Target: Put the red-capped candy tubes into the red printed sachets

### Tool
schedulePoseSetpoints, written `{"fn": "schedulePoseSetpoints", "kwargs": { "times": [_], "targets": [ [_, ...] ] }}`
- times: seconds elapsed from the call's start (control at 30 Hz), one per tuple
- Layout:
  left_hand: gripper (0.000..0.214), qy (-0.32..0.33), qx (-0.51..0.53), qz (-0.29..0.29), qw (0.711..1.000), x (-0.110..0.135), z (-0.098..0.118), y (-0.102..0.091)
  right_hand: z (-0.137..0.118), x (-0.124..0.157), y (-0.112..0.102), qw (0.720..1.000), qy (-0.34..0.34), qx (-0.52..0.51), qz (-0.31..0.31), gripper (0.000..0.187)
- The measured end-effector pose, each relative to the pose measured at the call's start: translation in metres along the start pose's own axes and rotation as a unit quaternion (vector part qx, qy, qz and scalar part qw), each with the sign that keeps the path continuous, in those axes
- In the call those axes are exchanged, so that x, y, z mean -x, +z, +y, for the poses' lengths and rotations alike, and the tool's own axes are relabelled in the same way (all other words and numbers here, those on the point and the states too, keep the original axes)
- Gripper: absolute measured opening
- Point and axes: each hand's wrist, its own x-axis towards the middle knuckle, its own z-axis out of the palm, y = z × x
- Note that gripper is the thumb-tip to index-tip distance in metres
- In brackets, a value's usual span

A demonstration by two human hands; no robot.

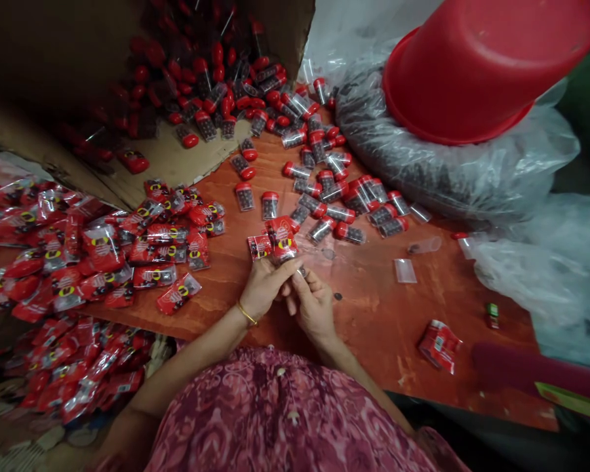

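From my feed, far L: a heap of sealed red sachets covers the table's L side and spills past its edge. Behind it, a cardboard box lies on its side, holding lots of red-capped clear tubes w/ dark pellets. More tubes spread out over the red-brown wooden tabletop. Near table edge passes right by the person's pink patterned top, so room's tight at front; best open room is bare wood R of hands.

L hand, gold bangle on wrist, has fingers closed on lower edge of a red sachet, held just above table. R hand is pinched in touching L; can't tell what its fingertips grip, too small.

Further R: small clear bag, empty clear tube, crumpled sachet, small green item. Far R: big clear plastic bag full of dark pellets, w/ upturned red plastic tub tilted on top.
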Motion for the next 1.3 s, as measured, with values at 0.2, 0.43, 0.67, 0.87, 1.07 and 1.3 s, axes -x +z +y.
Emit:
{"fn": "schedulePoseSetpoints", "kwargs": {
  "times": [0.2, 0.43, 0.67, 0.87, 1.07, 1.3],
  "targets": [
    [0.041, 0.017, 0.043, -0.032, 0.998, -0.004, 0.001, 0.000, -0.001, 0.000, -0.004, 0.999, -0.004, 0.024, 0.025, 0.030],
    [0.044, 0.016, -0.034, 0.008, 0.999, 0.003, -0.004, 0.005, -0.002, -0.004, 0.000, 0.998, -0.022, 0.034, 0.057, 0.030],
    [0.045, 0.036, 0.027, 0.040, 0.998, -0.004, -0.007, -0.002, -0.003, -0.002, -0.005, 0.997, -0.049, 0.065, 0.015, 0.025],
    [0.038, -0.021, 0.024, -0.018, 0.999, -0.007, 0.001, 0.005, 0.001, 0.005, -0.003, 0.994, -0.077, 0.073, 0.026, 0.020],
    [0.035, -0.047, 0.020, -0.034, 0.998, -0.002, -0.004, 0.003, 0.003, 0.001, -0.005, 0.994, -0.078, 0.078, 0.005, 0.022],
    [0.032, -0.095, 0.135, -0.053, 0.985, 0.006, -0.005, 0.002, 0.009, -0.012, -0.035, 0.914, -0.272, 0.298, 0.041, 0.029]
  ]
}}
